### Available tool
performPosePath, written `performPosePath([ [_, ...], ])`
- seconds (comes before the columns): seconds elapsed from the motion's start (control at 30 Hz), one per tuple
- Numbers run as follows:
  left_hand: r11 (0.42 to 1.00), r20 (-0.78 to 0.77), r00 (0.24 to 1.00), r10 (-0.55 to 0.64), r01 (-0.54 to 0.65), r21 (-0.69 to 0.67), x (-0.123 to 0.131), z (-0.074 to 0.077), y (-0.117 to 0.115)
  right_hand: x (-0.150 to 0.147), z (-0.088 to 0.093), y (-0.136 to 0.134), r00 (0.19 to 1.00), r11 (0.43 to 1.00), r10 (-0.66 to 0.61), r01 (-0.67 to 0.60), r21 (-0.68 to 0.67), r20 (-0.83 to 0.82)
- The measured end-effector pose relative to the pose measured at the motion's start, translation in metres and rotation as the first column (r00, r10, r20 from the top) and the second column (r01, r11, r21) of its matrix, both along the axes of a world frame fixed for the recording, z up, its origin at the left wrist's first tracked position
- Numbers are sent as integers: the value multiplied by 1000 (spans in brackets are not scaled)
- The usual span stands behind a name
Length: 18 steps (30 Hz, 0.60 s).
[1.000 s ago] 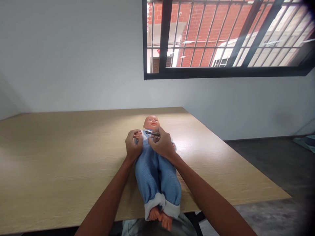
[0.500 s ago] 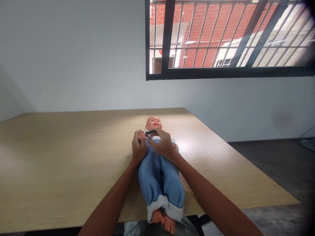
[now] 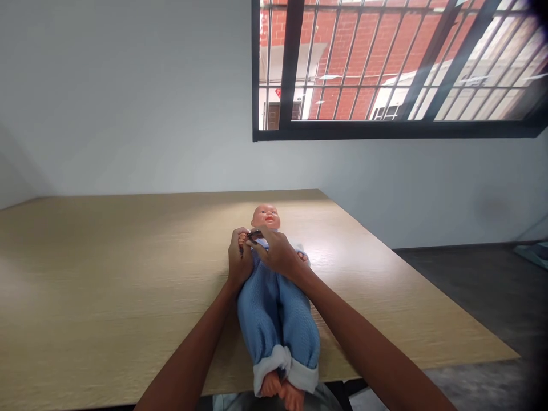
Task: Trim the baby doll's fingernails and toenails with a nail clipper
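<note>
A baby doll (image 3: 262, 297) in blue knit trousers with white cuffs lies on its back on the table, its bare feet over the near edge. My left hand (image 3: 239, 264) is closed around the doll's small hand (image 3: 242, 238), whose fingers poke out at the top. My right hand (image 3: 279, 251) pinches a small dark nail clipper (image 3: 256, 234). The clipper's tip is at the doll's fingers; whether it touches them I cannot tell. The doll's other hand (image 3: 303, 257) rests beside my right wrist. My hands partly cover the doll's chest.
The wooden table (image 3: 128, 285) spreads wide to the left, and its right edge slants toward me. Behind it is a pale wall (image 3: 128, 103) with a barred, dark-framed window (image 3: 363, 128). Grey floor (image 3: 454, 279) shows to the right.
The clipper and my right hand have shifted slightly left, closer to the doll's fingers. My left hand keeps its hold. The view has tilted a little.
</note>
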State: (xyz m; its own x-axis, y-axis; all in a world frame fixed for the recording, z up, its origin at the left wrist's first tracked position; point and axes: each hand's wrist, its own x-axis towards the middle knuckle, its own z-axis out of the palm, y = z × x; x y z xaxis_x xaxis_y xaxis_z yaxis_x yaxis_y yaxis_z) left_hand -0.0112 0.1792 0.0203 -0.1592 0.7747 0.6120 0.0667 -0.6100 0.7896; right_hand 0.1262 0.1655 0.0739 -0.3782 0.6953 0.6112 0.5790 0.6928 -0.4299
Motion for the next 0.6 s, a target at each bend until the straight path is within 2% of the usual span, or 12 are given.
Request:
performPosePath([
  [0.6, 1000, -23, 1000, 21, -21, 11, 0, -1, 2, -1, -1, 2, 1000, 1000, 14, -14, 21, 26],
])
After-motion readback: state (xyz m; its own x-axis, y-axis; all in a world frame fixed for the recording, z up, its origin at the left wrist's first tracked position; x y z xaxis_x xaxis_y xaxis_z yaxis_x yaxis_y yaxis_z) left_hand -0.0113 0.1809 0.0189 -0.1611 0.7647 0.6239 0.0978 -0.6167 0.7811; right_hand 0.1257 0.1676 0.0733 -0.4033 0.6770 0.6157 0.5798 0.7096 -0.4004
